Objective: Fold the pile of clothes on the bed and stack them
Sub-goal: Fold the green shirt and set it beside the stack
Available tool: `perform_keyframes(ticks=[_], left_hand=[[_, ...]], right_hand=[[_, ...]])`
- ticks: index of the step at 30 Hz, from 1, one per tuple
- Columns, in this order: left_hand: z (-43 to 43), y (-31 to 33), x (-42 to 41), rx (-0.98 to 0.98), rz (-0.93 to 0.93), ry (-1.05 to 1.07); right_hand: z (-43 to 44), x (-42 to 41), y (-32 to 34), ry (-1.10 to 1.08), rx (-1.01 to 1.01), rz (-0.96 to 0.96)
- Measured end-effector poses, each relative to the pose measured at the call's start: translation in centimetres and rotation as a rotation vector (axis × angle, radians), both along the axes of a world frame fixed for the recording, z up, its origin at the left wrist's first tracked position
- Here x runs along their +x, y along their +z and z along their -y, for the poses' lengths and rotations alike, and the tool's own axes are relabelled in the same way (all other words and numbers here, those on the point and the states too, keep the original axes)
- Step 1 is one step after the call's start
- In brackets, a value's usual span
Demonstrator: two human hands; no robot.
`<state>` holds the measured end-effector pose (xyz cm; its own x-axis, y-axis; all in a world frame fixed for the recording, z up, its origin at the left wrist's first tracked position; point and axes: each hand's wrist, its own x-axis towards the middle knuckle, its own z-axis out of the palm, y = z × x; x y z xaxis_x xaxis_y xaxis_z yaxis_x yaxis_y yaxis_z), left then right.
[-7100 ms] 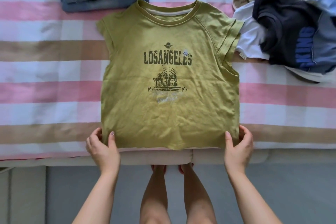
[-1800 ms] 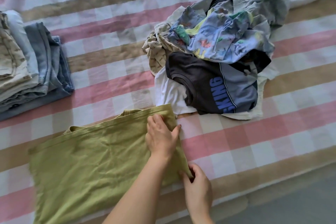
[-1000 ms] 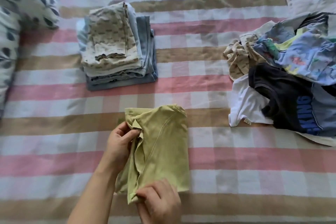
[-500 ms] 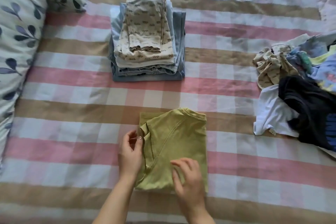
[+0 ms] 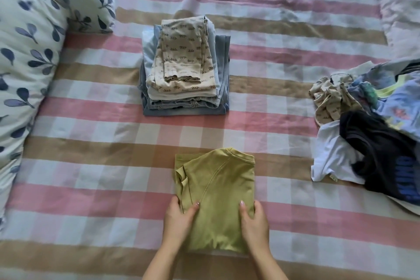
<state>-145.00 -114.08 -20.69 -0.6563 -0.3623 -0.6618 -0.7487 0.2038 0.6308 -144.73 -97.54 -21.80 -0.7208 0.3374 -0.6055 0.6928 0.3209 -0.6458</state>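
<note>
The bed (image 5: 91, 143), covered in a sheet checked pink, tan and white, fills the view. Two leaf-printed pillows (image 5: 27, 63) lie at its far left (one tucked behind the other). A pile of unfolded clothes (image 5: 375, 134) sits at the right edge, with a dark shirt and a white one nearest. A stack of folded clothes (image 5: 184, 70) stands in the middle, farther off, denim at the bottom and a beige printed piece on top. The green shirt (image 5: 218, 193) lies folded into a rectangle on the near part of the bed, well apart from both. The left hand (image 5: 179, 220) grips its left edge, thumb on top. The right hand (image 5: 254, 223) grips its right edge the same way.
</note>
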Motion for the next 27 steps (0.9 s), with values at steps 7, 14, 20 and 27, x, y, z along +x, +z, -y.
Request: perform_keyframes(ticks=[7,14,20,27], left_hand=[[-2.2,4.4,-2.8,0.186,-0.171,0.039],[-7.4,8.0,-15.5,0.253,-0.348,-0.194],[-11.8,5.6,-28.9,0.161,-0.451,-0.357],[-13.5,-1.0,-35.9,0.164,-0.34,-0.187]], right_hand=[[-2.6,-3.2,5.3,-0.001,-0.085,-0.185],[-8.8,-14.4,8.3,0.002,0.016,-0.379],[-13.0,-27.3,6.1,0.047,0.091,-0.517],[-15.5,-35.7,-0.4,0.043,0.079,-0.396]])
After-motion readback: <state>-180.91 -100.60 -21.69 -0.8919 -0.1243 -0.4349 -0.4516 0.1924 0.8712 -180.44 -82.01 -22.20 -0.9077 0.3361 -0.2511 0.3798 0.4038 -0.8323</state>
